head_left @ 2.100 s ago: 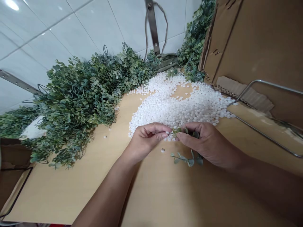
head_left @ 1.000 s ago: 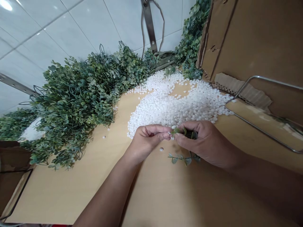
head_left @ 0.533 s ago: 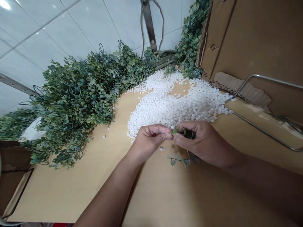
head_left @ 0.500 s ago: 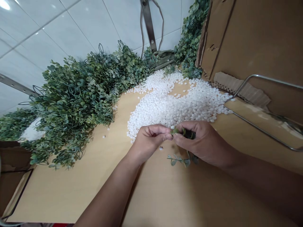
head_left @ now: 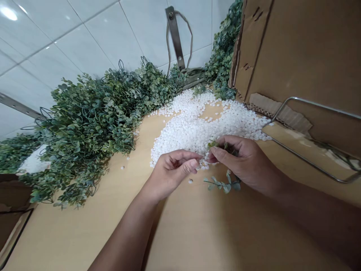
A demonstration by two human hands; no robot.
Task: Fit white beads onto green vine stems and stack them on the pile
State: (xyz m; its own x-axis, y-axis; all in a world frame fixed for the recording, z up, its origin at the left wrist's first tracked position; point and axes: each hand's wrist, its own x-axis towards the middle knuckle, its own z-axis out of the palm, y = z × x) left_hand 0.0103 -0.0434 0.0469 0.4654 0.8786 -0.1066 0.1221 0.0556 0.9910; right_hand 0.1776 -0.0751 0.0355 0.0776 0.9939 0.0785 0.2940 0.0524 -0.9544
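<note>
The right hand [head_left: 244,156] has its thumb and fingers pinched on a eucalyptus-like sprig [head_left: 226,187], leaves poking out above the thumb and more below the palm, over the wooden tabletop [head_left: 62,229]. Just beside it, the left hand [head_left: 169,175], thumb and forefinger parted! Behind both spreads the pile of small white pieces [head_left: 180,131], bushy foliage [head_left: 90,116] banked to the left.
</note>
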